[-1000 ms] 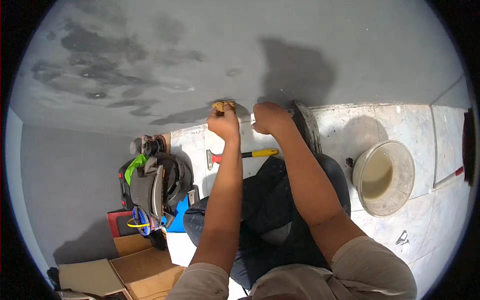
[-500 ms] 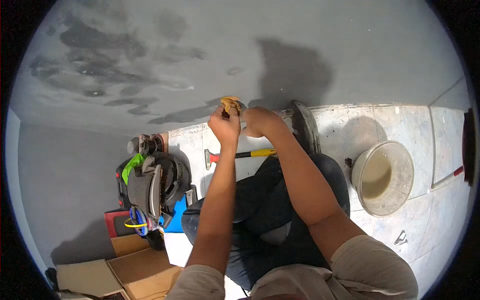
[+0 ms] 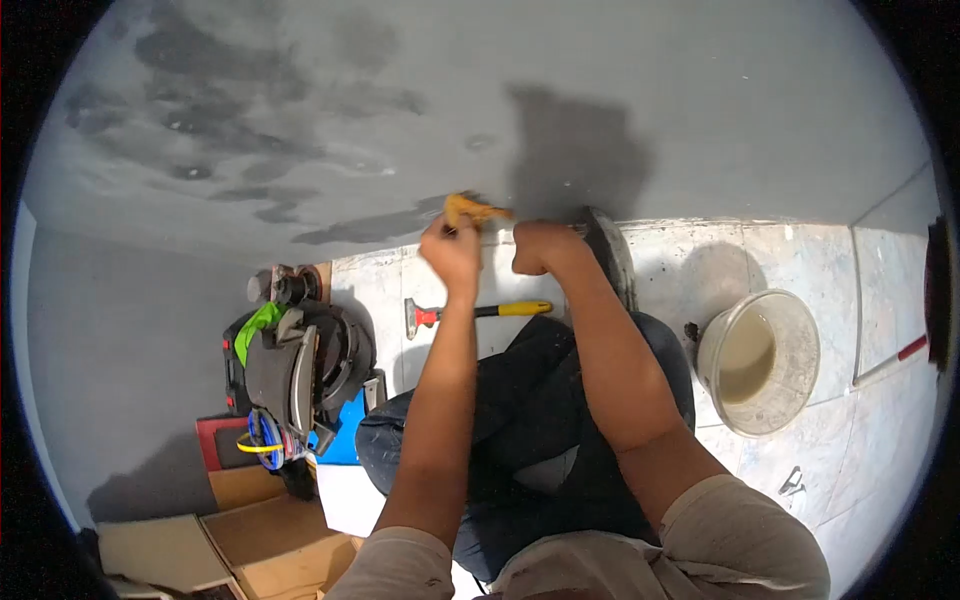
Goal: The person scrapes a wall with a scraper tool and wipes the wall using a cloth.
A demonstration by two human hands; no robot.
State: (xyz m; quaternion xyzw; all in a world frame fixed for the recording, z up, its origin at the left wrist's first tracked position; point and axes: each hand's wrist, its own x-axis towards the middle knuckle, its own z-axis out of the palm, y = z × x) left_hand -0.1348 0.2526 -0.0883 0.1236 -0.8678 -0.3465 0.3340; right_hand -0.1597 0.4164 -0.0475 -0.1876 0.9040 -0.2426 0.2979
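Wall-foot group: smear, spill and knock hazards

Grey painted, dark-patched wall (image 3: pixel 440 90): smearing possibly being risked by careless contact.
Round translucent plastic basin (image 3: pixel 799 375) of cloudy liquid (image 3: pixel 750 370): spillage possibly being invited by a swung right elbow (image 3: pixel 645 430).
Red-headed tool with yellow-and-black handle (image 3: pixel 487 311): being overhung by the left forearm (image 3: pixel 440 400); easily knocked.
Right hand (image 3: pixel 543 246): being held seemingly curled; contents cannot be told.
Left hand (image 3: pixel 453 257): being closed in a pinch.
Crumpled yellow cloth (image 3: pixel 468 209): being pinched there, at the wall's foot; slippage possible if wet.
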